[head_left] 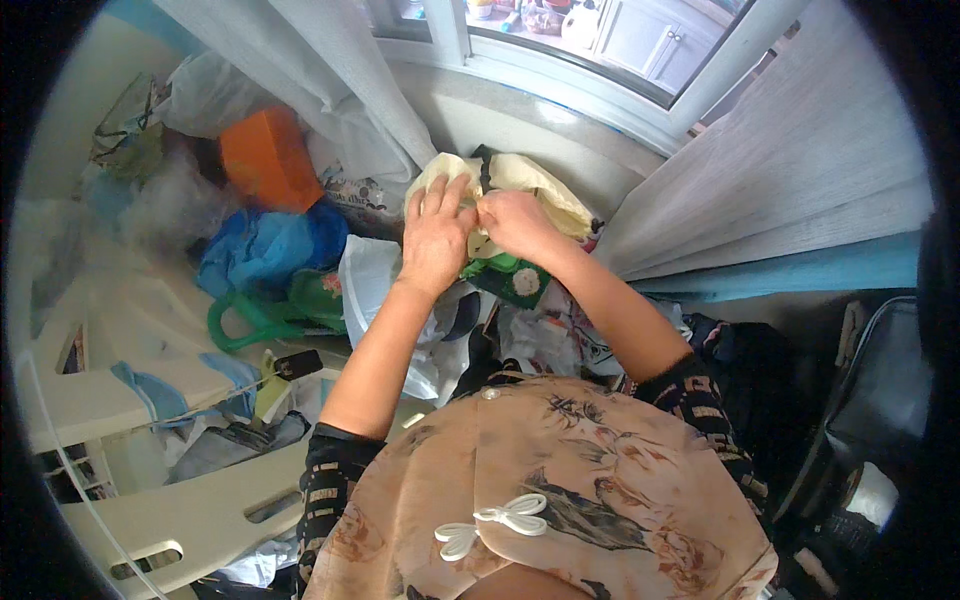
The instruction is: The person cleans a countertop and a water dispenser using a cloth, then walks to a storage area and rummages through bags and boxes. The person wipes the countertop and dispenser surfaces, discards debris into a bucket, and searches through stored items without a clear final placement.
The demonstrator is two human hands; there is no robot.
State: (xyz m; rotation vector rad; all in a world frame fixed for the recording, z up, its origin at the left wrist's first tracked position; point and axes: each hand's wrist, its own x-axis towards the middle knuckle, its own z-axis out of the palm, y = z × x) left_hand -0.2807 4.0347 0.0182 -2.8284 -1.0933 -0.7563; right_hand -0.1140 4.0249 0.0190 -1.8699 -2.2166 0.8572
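Both hands at the cream cloth bag [530, 185] below the window sill [560, 95], left hand [435, 240] with fingers spread flat on it, right hand [515, 222] pinching what looks like its seam or edge; best to keep the fabric taut, grips close together.

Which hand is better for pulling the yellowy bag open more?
Probably the right hand: it already pinches the edge of the cream bag at its middle. The left hand lies flat over the bag's left side, better for holding it down.
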